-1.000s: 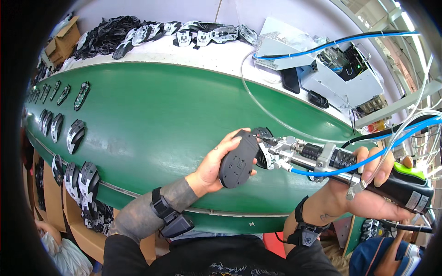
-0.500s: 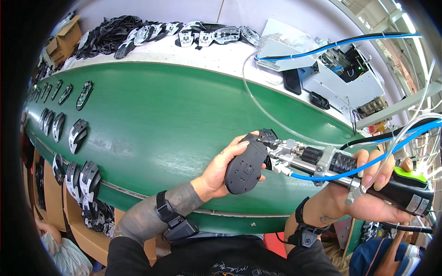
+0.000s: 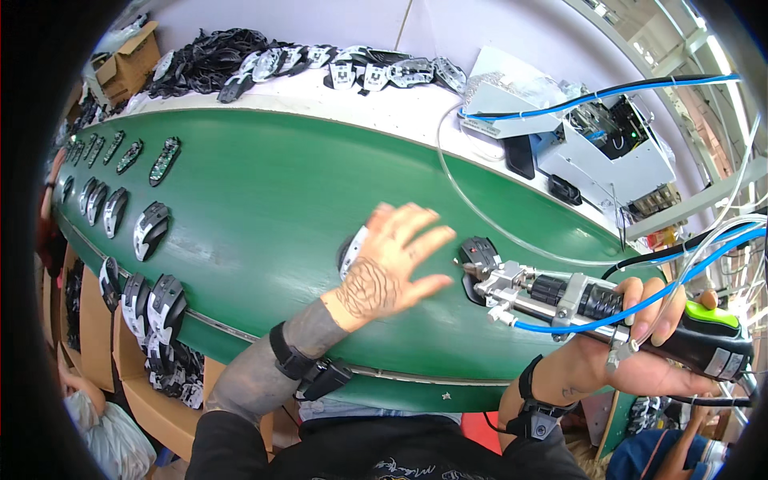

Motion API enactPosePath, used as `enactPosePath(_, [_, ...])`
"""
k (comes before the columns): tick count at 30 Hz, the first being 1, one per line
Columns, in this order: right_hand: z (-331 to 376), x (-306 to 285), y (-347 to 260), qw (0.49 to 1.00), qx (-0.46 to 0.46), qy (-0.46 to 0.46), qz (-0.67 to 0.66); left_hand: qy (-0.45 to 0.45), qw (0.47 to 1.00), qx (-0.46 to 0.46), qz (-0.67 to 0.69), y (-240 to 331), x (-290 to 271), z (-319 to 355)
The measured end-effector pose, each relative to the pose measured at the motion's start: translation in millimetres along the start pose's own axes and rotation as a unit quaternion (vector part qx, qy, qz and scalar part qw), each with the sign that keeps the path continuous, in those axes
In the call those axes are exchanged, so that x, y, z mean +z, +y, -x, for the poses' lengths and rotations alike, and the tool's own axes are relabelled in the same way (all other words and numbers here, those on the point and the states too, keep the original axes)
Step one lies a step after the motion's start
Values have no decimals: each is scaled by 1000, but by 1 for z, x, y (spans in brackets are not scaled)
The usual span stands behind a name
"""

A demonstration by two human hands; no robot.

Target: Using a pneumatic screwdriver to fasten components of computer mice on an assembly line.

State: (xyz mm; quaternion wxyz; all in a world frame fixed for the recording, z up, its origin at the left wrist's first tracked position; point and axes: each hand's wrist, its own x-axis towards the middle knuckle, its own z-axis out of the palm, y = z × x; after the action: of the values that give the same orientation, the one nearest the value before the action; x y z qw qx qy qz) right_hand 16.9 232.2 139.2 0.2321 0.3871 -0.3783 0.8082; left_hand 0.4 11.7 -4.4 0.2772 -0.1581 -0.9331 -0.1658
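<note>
Mouse shell (image 3: 353, 250): on green belt (image 3: 264, 200), under left hand (image 3: 390, 268), fingers spread flat
Right hand (image 3: 640, 344): gripping pneumatic screwdriver (image 3: 576, 302), at 3 o'clock

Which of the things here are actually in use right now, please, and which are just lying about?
In use:
- left hand, flat over a mouse part on the green belt
- right hand, gripping the power screwdriver
- dark mouse shell at the screwdriver's tip

Lying about:
- mouse shells along the belt's edge
- pile of parts
- cardboard box
- grey machine
</note>
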Motion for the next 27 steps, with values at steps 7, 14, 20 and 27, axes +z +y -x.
enactPosePath(7, [4,14,2,999,19,50,12,142,951,110,252,9,0,4])
enactPosePath(14, [3,11,-5,997,3,66,31,97,941,81,313,10,4,6])
enactPosePath(20, [2,8,-8,998,3,51,29,37,923,15,383,13,-3,2])
enactPosePath(27, [2,5,-11,999,-4,35,-16,-146,762,-164,609,7,-12,8])
